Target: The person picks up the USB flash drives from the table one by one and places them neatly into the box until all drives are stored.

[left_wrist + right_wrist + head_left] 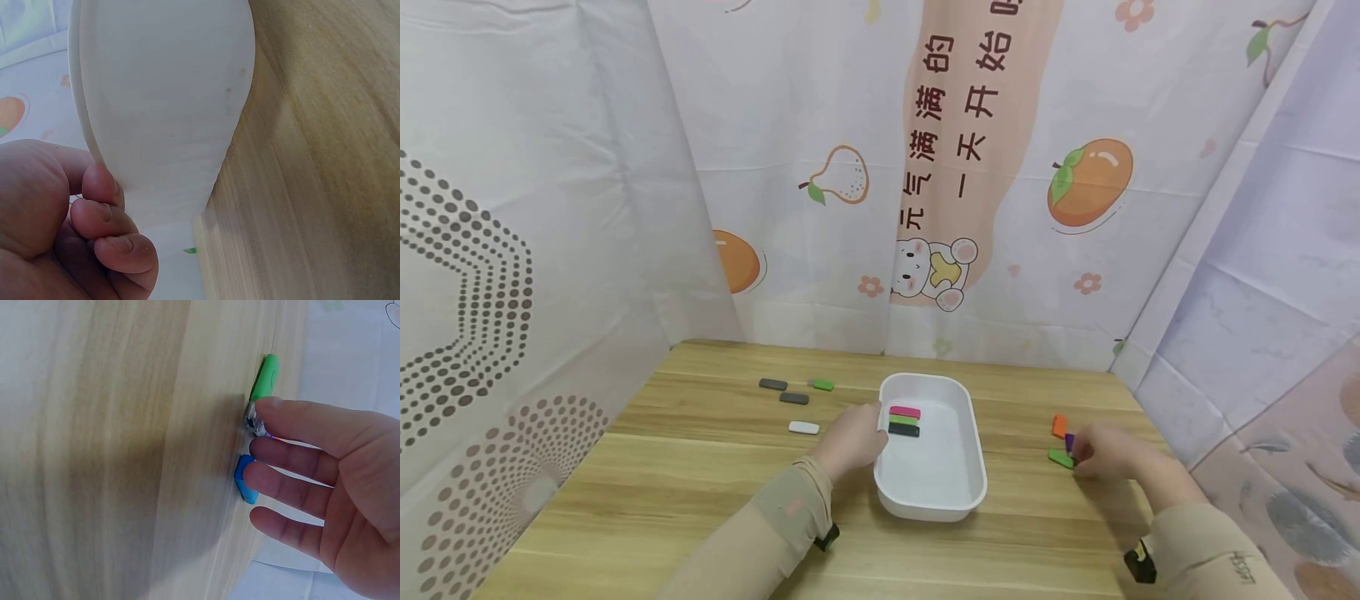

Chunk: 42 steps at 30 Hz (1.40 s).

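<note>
The left hand (852, 437) grips the left rim of a white tray (936, 507) mid-counter (700, 467). Inside lie a pink stick (906, 412), a lime stick (903, 421) and a black stick (904, 431). At right, the right hand's (1108, 452) grip is slightly parted, fingers loosely extended by a green stick (266, 378) and a blue stick (246, 481); contact is unclear. Near them are an orange stick (1059, 426) and a purple stick (1070, 442).

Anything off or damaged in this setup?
Only minor: small dark specks on the white tray's outer wall, in the left wrist view, stand out against otherwise plain plastic. Can't tell if dirt or damage. Nothing looks spilled; the three pieces inside lie neatly side by side.
</note>
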Each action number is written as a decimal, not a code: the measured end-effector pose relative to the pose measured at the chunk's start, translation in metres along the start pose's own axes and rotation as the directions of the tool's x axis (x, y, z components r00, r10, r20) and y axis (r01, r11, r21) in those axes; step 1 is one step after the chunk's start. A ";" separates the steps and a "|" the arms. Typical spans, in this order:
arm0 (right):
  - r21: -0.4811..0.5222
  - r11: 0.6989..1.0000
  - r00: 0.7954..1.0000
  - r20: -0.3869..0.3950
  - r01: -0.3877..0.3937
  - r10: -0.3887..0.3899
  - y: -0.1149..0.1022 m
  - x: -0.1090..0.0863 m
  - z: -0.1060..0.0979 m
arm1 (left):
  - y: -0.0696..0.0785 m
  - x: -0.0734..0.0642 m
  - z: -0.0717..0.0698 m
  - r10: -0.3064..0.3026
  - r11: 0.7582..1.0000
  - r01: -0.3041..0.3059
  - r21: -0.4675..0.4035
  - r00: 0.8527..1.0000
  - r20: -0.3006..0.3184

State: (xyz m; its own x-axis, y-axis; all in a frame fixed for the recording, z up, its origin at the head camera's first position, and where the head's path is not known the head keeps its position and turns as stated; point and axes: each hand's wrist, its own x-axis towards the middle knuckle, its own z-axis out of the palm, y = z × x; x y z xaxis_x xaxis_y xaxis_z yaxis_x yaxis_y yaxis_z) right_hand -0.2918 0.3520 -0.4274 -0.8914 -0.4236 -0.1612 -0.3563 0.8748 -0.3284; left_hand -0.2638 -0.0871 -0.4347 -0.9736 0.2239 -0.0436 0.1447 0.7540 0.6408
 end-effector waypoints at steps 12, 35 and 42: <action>-0.001 1.000 1.000 0.010 -0.006 0.006 0.001 0.001 0.002 | -0.001 0.000 0.000 0.007 1.000 -0.007 -0.006 1.000 -0.005; -0.003 1.000 1.000 0.012 -0.014 0.014 -0.003 0.004 0.007 | -0.001 0.001 0.001 -0.003 1.000 0.004 0.012 1.000 -0.003; -0.001 1.000 1.000 0.006 0.023 -0.023 -0.004 0.003 0.008 | -0.002 0.001 0.001 -0.017 1.000 0.017 0.007 1.000 0.003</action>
State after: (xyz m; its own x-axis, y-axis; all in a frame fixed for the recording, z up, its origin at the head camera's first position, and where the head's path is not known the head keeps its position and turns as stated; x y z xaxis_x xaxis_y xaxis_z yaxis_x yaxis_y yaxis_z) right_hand -0.2905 0.3452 -0.4344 -0.8815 -0.4447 -0.1589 -0.3768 0.8652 -0.3307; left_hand -0.2653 -0.0876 -0.4363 -0.9754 0.2131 -0.0570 0.1294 0.7618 0.6348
